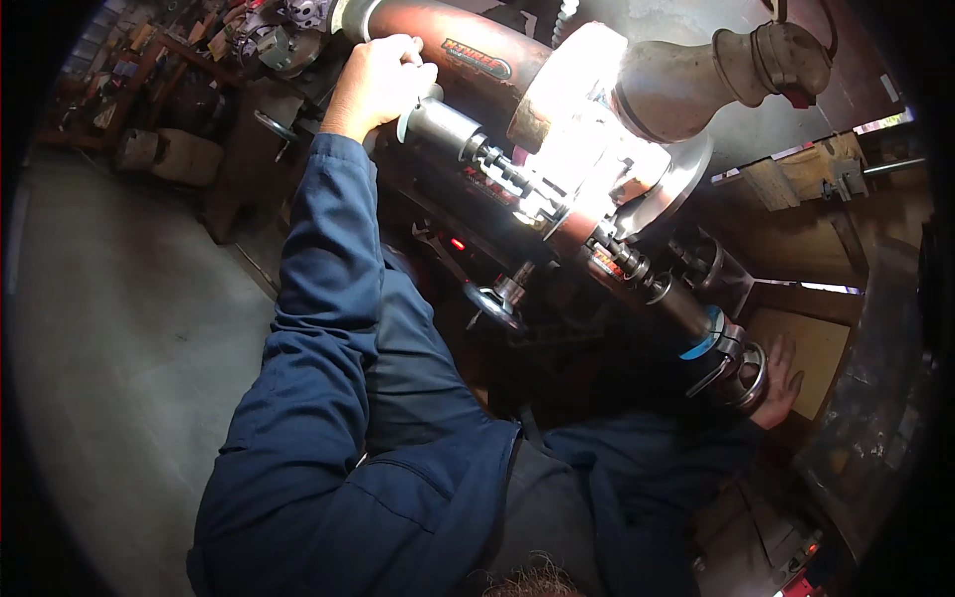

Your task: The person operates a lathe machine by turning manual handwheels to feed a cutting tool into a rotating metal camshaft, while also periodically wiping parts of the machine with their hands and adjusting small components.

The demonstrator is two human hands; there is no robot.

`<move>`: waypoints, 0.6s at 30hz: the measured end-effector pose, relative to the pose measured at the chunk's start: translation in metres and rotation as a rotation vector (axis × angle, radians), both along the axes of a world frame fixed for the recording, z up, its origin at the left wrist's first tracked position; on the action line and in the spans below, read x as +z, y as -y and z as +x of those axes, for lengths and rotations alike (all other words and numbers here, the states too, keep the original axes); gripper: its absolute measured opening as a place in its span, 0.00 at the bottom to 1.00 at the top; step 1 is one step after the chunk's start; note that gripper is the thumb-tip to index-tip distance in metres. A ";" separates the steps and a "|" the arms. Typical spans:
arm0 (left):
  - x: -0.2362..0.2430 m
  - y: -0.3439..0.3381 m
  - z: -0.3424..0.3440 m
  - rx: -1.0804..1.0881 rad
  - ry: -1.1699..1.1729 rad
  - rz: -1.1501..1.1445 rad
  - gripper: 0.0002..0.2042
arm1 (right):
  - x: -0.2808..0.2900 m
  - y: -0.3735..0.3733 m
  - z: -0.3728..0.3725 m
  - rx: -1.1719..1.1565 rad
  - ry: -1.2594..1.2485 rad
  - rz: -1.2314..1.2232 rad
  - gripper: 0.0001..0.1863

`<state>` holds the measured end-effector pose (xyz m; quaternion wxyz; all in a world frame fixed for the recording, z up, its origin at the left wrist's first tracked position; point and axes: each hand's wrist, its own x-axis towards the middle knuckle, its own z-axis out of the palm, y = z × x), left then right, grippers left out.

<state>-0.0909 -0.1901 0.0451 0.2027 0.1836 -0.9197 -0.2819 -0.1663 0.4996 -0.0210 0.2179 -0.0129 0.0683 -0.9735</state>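
Observation:
A steel shaft with raised collars or lobes [512, 177] lies between two cylindrical holders on a brownish-red machine under bright light. At the upper left my left hand [383, 82] has its fingers curled at the outer end of the left holder [445, 129]; what they grip is hidden. On the lower right my right hand [779, 383] has spread fingers, resting against or just behind the metal ring handwheel [758, 383]. That wheel sits past the blue band [704, 336] of the right holder [678, 306]; the ring partly covers the palm.
A work lamp [686, 85] hangs over the grinding wheel [681, 189] or similar round disc at the machine's middle. A lower handwheel [494, 306] juts toward my legs. Cluttered shelves [149, 70] stand at the far left, a wooden panel [796, 348] at right.

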 end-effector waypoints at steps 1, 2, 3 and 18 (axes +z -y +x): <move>-0.005 -0.002 -0.001 0.015 0.034 0.031 0.11 | -0.004 -0.025 -0.005 0.088 -0.025 -0.099 0.37; -0.006 -0.003 -0.002 0.017 0.028 0.034 0.11 | 0.013 0.013 0.004 0.032 -0.141 0.256 0.40; -0.003 -0.003 -0.002 -0.006 -0.009 0.031 0.09 | 0.023 0.057 0.012 -0.024 -0.245 0.588 0.42; 0.000 -0.010 -0.005 -0.011 -0.027 0.056 0.09 | 0.036 0.084 0.026 -0.301 -0.727 1.168 0.53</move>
